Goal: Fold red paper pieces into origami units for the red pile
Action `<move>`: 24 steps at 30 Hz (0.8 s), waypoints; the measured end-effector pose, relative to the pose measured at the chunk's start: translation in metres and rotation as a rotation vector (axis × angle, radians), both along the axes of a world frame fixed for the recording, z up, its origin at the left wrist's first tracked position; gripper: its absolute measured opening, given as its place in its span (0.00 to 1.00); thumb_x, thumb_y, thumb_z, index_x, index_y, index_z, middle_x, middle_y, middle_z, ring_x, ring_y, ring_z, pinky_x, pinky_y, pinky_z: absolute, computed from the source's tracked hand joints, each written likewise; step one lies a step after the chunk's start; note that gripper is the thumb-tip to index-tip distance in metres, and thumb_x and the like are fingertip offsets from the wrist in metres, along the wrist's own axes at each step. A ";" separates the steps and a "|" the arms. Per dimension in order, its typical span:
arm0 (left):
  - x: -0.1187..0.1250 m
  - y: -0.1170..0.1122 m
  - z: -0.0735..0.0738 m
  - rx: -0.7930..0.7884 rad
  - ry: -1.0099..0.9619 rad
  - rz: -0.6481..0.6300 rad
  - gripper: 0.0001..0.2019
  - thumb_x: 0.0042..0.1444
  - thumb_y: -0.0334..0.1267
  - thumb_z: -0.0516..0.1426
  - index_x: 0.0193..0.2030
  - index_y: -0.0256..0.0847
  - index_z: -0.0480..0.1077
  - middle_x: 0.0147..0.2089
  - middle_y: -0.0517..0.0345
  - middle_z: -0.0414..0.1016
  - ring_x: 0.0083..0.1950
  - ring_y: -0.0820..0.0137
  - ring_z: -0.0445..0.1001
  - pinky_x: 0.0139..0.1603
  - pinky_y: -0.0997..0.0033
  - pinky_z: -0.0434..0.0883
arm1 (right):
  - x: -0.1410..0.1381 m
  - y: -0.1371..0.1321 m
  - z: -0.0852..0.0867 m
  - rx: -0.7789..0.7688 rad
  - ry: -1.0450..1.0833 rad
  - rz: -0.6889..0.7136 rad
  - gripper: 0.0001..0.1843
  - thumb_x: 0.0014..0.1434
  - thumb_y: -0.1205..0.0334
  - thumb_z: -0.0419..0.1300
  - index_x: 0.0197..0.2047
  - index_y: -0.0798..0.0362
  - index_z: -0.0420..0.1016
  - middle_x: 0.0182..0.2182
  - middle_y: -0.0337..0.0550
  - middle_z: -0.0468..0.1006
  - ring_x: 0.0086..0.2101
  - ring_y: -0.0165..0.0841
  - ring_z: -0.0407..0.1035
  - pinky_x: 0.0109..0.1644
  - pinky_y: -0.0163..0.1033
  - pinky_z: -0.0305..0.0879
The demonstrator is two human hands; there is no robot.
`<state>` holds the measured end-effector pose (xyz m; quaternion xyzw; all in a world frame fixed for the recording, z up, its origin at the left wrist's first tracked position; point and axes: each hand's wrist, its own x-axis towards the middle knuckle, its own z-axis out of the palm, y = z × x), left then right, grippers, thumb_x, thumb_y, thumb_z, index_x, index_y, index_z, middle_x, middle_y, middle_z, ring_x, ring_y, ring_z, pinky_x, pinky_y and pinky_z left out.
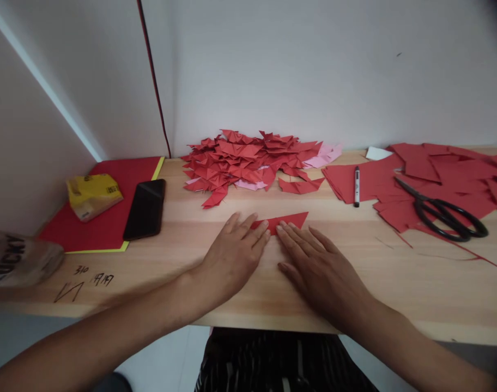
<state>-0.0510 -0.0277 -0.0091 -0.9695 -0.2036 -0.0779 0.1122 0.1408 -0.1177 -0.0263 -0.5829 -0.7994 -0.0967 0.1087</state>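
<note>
A folded piece of red paper [295,220] lies flat on the wooden table [183,305], straight in front of me. My left hand [237,253] presses on its left part with fingers stretched out, palm down. On its middle and right rest the outstretched fingers of my right hand [317,261], the thumb a little apart. Both hands are open and cover much of the paper's lower edge. Just beyond them sits a heap of folded red paper pieces [240,158], with a few pink ones [326,155] among them.
Red paper sheets [367,177] spread at the right, bearing a marker [357,187] and black-handled scissors [444,215]. At the left, a phone [145,209] and a yellow packet [94,195] lie on red sheets [89,231]. A bag marked LUCKY [23,258] stands at the left edge.
</note>
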 end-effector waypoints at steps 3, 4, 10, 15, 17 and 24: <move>-0.004 -0.004 0.000 -0.008 -0.007 0.040 0.18 0.64 0.31 0.52 0.59 0.36 0.69 0.65 0.51 0.68 0.68 0.51 0.61 0.66 0.44 0.60 | 0.000 0.000 0.000 -0.019 0.007 -0.002 0.26 0.70 0.58 0.45 0.64 0.63 0.65 0.63 0.54 0.66 0.62 0.41 0.62 0.65 0.52 0.57; -0.002 -0.006 0.000 -0.008 -0.024 0.047 0.17 0.64 0.31 0.52 0.59 0.36 0.70 0.64 0.50 0.68 0.69 0.51 0.60 0.67 0.44 0.59 | 0.000 0.001 0.001 -0.029 0.011 -0.003 0.26 0.70 0.58 0.45 0.64 0.63 0.65 0.63 0.53 0.65 0.62 0.41 0.62 0.65 0.53 0.56; 0.019 -0.021 -0.008 -0.096 -0.170 0.094 0.19 0.67 0.37 0.48 0.60 0.28 0.66 0.65 0.43 0.67 0.68 0.60 0.63 0.69 0.56 0.60 | 0.001 0.004 0.005 -0.080 0.032 -0.017 0.26 0.70 0.57 0.46 0.65 0.61 0.64 0.64 0.51 0.64 0.63 0.40 0.61 0.66 0.54 0.55; 0.021 -0.032 -0.013 -0.108 -0.115 0.106 0.21 0.68 0.37 0.46 0.64 0.28 0.61 0.66 0.42 0.66 0.69 0.59 0.61 0.70 0.53 0.58 | 0.005 -0.004 0.002 -0.049 0.042 -0.009 0.26 0.69 0.57 0.47 0.65 0.60 0.64 0.63 0.51 0.66 0.62 0.40 0.62 0.65 0.54 0.56; 0.020 -0.043 -0.013 -0.105 -0.090 0.100 0.21 0.68 0.37 0.45 0.63 0.29 0.61 0.66 0.43 0.66 0.69 0.59 0.61 0.70 0.54 0.57 | 0.007 -0.014 0.000 -0.010 0.037 0.005 0.25 0.70 0.57 0.46 0.64 0.61 0.65 0.62 0.50 0.68 0.61 0.40 0.63 0.64 0.54 0.56; 0.016 -0.108 -0.016 -0.068 -0.113 0.085 0.23 0.68 0.40 0.47 0.65 0.29 0.60 0.68 0.45 0.63 0.70 0.60 0.59 0.71 0.57 0.57 | 0.009 -0.079 -0.003 0.051 0.013 0.043 0.25 0.68 0.58 0.47 0.65 0.58 0.64 0.64 0.46 0.66 0.61 0.38 0.63 0.64 0.52 0.55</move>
